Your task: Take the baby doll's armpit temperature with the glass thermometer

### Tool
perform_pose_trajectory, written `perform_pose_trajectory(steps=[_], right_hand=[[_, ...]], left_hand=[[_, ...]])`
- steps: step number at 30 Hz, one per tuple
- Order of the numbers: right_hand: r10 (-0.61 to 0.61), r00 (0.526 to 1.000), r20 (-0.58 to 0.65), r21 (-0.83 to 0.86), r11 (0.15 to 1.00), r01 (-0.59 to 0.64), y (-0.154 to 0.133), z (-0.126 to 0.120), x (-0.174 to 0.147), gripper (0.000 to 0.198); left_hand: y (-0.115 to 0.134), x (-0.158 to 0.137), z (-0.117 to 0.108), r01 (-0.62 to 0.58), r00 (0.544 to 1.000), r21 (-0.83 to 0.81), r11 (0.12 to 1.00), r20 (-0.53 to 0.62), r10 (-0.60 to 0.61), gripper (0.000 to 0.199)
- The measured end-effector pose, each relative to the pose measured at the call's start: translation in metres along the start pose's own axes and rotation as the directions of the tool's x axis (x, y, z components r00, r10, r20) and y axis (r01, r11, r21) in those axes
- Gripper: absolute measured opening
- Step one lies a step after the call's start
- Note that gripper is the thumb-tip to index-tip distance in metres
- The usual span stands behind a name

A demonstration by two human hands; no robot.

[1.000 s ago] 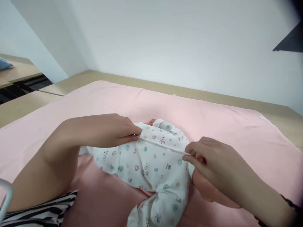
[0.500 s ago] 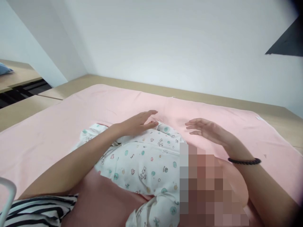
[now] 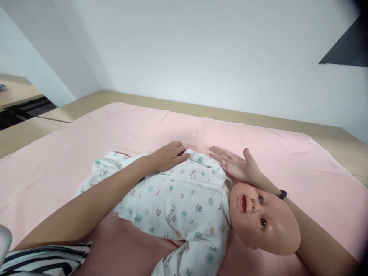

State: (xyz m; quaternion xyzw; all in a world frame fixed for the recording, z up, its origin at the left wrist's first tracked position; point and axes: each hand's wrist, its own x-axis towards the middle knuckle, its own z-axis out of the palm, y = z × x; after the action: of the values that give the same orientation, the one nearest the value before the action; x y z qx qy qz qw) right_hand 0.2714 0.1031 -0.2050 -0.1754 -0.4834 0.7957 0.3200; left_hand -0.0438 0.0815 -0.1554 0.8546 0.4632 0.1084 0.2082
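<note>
A baby doll [image 3: 250, 230] in a white printed outfit [image 3: 184, 199] lies on its back on a pink cloth [image 3: 138, 126], its bald head to the right. My left hand [image 3: 169, 156] reaches across its body, fingers curled over the end of the doll's far sleeve; the doll's hand there is hidden. Beside the doll's far shoulder, my right hand [image 3: 237, 165] is open, palm up, its fingers stretched low over the cloth and thumb raised. My right forearm passes behind the doll's head.
Under the cloth is a light wooden table [image 3: 86, 100], backed by a white wall [image 3: 201, 57]. Another wooden surface [image 3: 17, 90] stands at the far left, past a dark gap. A pale rounded object [image 3: 4, 241] shows at the lower left edge.
My left hand has come down and its fingers have curled at the doll's sleeve. My right hand has lowered toward the cloth and turned palm up, with its thumb now out.
</note>
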Motion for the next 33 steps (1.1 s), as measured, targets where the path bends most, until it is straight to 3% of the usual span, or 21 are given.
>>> perform_pose_trajectory(steps=[3,8,13,18,22,27,33], right_hand=[[-0.034,0.995,-0.090,0.035,0.999,0.037,0.002,0.004,0.002,0.080],[0.145,0.988,0.058,0.012,0.989,-0.146,0.004,0.012,0.000,0.072],[0.014,0.993,-0.114,0.051,0.999,-0.009,0.005,0.006,0.001,0.073],[0.172,0.982,0.079,-0.041,0.985,-0.169,0.007,0.010,-0.002,0.061],[0.065,0.997,-0.037,-0.046,0.997,-0.067,0.006,0.012,0.000,0.067],[0.201,0.978,0.052,-0.075,0.978,-0.197,0.005,0.013,-0.007,0.068],[0.132,0.991,-0.026,-0.039,0.990,-0.133,0.002,0.020,-0.002,0.071]], left_hand=[[-0.001,0.001,0.002,-0.027,0.999,0.021,0.999,-0.018,0.028,0.048],[-0.004,0.003,0.004,-0.034,0.998,0.062,0.997,-0.053,0.038,0.044],[-0.006,0.004,0.006,-0.058,0.997,0.114,0.992,-0.051,0.064,0.044],[-0.005,0.004,0.005,-0.058,0.996,0.136,0.989,-0.057,0.067,0.045],[-0.006,0.004,0.006,-0.065,0.996,0.144,0.987,-0.052,0.073,0.044],[-0.008,0.007,0.009,-0.085,0.994,0.137,0.987,-0.058,0.094,0.045],[-0.013,0.013,0.016,-0.120,0.989,0.173,0.978,-0.070,0.133,0.047]])
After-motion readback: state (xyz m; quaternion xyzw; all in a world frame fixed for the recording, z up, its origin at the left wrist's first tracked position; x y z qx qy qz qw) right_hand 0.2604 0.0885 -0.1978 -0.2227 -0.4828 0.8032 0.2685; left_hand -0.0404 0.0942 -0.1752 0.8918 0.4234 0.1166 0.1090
